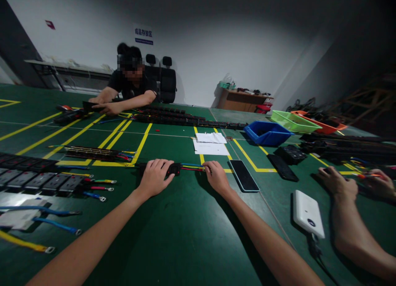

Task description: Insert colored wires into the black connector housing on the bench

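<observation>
My left hand (155, 176) is closed over a short black module (175, 169) lying on the green table, which looks like one of the socket units at the left. From the module's right end run red, blue and yellow-green wires (191, 167). At their far ends, my right hand (215, 176) pinches the wires with its fingertips. The palm hides exactly how the left fingers grip, and the wire tips are covered by the right fingers.
Socket strips (55, 181) with lugged cables lie at the left. A phone (244, 176), white papers (211, 148), a blue bin (267, 134) and a white power bank (307, 212) are at the right. One co-worker (131, 82) sits opposite; another's hands (340, 185) work at the right.
</observation>
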The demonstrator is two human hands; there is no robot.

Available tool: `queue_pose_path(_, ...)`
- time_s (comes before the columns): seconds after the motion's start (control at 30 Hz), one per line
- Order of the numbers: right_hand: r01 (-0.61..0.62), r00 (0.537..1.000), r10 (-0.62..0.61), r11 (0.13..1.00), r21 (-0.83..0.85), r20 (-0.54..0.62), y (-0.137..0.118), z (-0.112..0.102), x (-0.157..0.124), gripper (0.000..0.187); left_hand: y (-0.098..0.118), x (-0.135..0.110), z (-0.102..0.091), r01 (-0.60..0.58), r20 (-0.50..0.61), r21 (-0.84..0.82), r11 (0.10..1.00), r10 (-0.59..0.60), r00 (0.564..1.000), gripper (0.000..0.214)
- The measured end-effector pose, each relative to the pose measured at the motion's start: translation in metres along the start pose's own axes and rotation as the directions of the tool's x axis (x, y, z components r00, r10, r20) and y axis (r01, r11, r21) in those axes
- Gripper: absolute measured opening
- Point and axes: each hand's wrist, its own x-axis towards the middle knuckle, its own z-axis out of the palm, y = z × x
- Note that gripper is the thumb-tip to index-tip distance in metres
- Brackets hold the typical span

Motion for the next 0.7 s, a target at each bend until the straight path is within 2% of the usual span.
queue_pose_path(0.7,-0.004,1.0,0.004,1.0,0.015,0.01,-0.0035,-0.0021,0.001,0.025,0.0002,-0.0003,-0.0011,-0.008,-0.006,0.012,1.0,0.008,1.0,0.043)
